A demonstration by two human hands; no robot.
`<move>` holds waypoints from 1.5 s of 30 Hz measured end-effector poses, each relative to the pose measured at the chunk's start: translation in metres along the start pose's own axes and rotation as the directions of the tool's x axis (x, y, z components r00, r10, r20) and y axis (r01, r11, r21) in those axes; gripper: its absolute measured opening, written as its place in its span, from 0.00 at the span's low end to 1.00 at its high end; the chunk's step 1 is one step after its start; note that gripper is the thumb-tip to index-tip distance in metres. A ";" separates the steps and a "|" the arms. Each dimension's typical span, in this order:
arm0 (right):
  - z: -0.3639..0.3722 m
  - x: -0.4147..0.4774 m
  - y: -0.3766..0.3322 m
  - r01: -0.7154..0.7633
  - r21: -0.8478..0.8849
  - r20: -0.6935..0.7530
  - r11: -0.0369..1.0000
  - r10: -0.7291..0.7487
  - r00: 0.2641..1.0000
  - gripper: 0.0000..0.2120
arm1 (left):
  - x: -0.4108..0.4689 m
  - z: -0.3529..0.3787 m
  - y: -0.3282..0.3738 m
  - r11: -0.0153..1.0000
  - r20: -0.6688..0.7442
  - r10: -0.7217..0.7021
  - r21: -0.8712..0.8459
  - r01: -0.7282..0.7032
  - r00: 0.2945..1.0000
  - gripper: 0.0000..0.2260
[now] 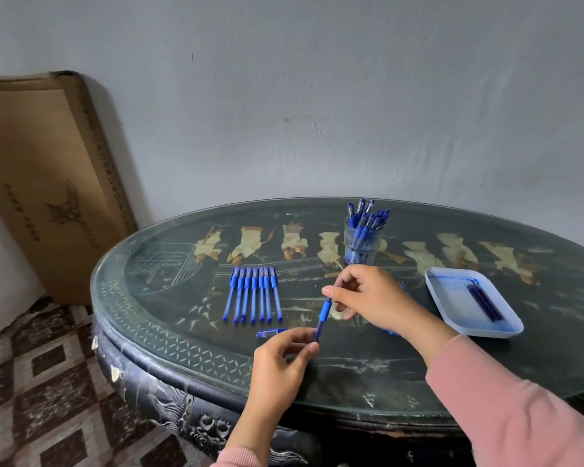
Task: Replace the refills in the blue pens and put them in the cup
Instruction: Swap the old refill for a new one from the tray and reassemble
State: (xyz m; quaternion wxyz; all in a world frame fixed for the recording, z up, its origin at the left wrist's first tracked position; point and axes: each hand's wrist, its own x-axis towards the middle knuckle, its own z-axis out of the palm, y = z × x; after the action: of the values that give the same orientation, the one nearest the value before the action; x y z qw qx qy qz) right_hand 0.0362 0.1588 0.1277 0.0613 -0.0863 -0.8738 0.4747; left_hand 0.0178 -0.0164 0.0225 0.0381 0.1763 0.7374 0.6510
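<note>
A blue pen (322,317) is held above the table's near side between both hands. My left hand (280,362) pinches its lower barrel, and my right hand (368,294) pinches its upper end by the blue grip. A loose blue cap (270,333) lies on the table just left of the pen. Several capped blue pens (253,294) lie in a neat row further left. A clear cup (363,241) at the back holds several blue pens. A white tray (452,323) on the right holds a few dark blue refills (484,299).
The round dark table (169,335) has a glass top with pale figures painted on it. Blue parts (392,332) show partly under my right wrist. A large cardboard box (44,176) leans on the wall at the left, above a patterned floor.
</note>
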 end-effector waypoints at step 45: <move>0.028 -0.005 0.017 0.049 0.259 -0.157 0.965 -0.008 0.988 0.05 | -0.004 -0.001 0.003 0.999 -0.038 -0.013 0.039 0.015 0.999 0.11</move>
State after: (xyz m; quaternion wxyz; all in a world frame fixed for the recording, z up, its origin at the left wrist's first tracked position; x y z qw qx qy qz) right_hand 0.0377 0.1435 0.0978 0.1465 -0.1015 -0.7971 0.5769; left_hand 0.0218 -0.0179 0.0248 0.0254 0.1595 0.7520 0.6391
